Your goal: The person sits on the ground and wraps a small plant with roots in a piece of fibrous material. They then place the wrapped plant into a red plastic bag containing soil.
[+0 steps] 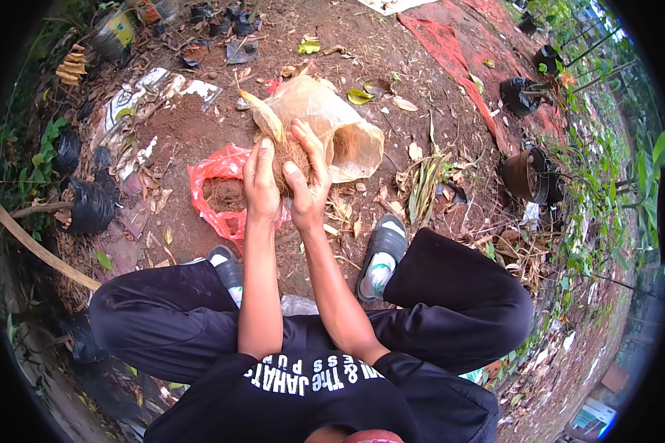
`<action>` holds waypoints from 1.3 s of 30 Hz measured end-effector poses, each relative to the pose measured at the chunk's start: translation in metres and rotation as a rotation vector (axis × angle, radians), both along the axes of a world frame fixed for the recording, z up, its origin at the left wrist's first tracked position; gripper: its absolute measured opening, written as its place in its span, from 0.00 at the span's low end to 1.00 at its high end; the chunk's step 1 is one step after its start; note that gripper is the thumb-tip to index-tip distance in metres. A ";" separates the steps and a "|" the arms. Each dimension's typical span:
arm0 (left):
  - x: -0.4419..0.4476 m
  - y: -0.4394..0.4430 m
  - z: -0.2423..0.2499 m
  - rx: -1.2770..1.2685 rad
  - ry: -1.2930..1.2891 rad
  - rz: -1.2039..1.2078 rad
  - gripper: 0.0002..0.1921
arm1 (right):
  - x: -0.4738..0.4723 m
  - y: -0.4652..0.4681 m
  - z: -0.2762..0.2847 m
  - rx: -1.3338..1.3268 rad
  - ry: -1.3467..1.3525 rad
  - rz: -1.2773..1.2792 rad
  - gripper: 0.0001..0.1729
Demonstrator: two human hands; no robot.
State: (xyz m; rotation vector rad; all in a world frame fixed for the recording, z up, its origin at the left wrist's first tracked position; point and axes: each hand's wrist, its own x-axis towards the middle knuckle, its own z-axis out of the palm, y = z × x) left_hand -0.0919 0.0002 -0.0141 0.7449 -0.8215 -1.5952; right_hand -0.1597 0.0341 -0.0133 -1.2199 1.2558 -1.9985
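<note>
Between both palms I hold a ball of brown coconut-like fibre (292, 160), with a yellowish shoot or leaf stub (266, 113) at its far end. My left hand (263, 180) presses on its left side and my right hand (310, 180) on its right. Below and left of my hands lies an open red plastic bag (202, 194) with loose brown fibre (225, 194) inside. Just beyond them, a translucent plastic bag (316, 108) lies on its side, its mouth towards the right, with more fibre visible in it.
Black plant bags (88, 207) stand at the left, and a brown pot (523, 174) at the right. Dry leaf strips (428, 180) lie right of the bags. A red cloth or sheet (438, 44) covers soil at the upper right. My sandalled feet (385, 255) rest on the ground nearby.
</note>
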 end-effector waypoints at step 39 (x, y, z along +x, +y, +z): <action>-0.058 0.034 -0.004 0.040 -0.288 -0.158 0.18 | -0.039 0.023 -0.017 0.110 0.135 -0.458 0.22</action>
